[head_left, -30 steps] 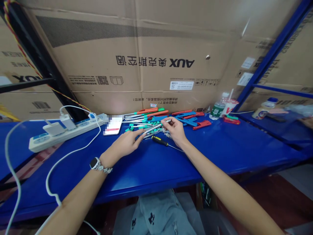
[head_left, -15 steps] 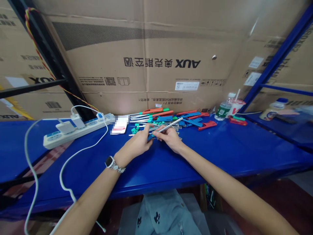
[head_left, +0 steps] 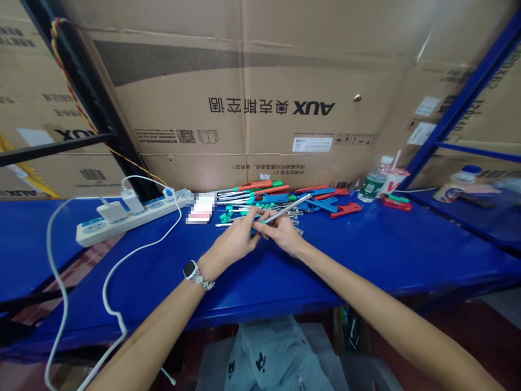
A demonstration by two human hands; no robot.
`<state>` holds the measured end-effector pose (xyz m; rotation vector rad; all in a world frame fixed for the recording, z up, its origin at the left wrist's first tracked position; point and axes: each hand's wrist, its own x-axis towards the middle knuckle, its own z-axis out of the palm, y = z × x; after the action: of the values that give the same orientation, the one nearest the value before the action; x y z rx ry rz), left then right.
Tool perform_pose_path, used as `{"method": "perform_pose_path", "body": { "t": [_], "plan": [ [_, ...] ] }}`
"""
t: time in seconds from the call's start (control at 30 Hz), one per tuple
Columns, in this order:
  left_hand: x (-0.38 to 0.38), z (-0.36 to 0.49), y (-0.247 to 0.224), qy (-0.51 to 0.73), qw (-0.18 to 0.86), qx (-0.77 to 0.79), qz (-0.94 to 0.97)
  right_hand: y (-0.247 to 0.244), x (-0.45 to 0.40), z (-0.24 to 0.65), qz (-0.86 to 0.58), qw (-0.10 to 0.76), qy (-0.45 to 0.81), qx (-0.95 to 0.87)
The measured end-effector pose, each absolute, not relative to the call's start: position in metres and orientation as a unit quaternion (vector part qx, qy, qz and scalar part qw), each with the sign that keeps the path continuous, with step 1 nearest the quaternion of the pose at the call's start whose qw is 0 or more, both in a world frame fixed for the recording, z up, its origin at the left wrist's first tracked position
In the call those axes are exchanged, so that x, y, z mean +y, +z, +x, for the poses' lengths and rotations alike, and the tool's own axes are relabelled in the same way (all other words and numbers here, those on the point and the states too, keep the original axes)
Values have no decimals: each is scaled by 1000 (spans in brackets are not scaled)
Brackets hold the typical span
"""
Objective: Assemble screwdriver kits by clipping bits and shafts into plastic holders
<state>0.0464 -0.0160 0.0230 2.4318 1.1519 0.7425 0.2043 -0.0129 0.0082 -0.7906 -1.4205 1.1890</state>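
Observation:
My left hand is closed around the blue end of a lighter, most of which its fingers hide. My right hand pinches the same piece where its silver tube starts, beside a bit of green. The tube points up and to the right. Both hands touch each other at the fingertips. Just behind them lies a pile of silver tubes with green ends, orange-red lighters and blue handles. Red handles lie at the pile's right end.
A white power strip with chargers and white cables lies on the left of the blue table. A phone is beside the pile. Toward the right stand a water bottle, a cup and another bottle. Cardboard rises behind.
My left hand has closed further around the blue end, its raised fingers now lower and nearer my right hand. The silver tube has shifted slightly to the right.

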Motion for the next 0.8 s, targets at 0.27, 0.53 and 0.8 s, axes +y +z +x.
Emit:
{"method": "perform_pose_path", "body": {
  "t": [0.27, 0.53, 0.8],
  "plan": [
    [-19, 59, 22, 324, 127, 398, 849, 14, -19, 208, -327, 629, 425, -563],
    [-16, 34, 31, 178, -18, 490, 853, 15, -19, 215, -350, 675, 360, -540],
    [-20, 43, 34, 116, -35, 553, 825, 9, -10, 214, -361, 708, 401, -455]
  ]
}}
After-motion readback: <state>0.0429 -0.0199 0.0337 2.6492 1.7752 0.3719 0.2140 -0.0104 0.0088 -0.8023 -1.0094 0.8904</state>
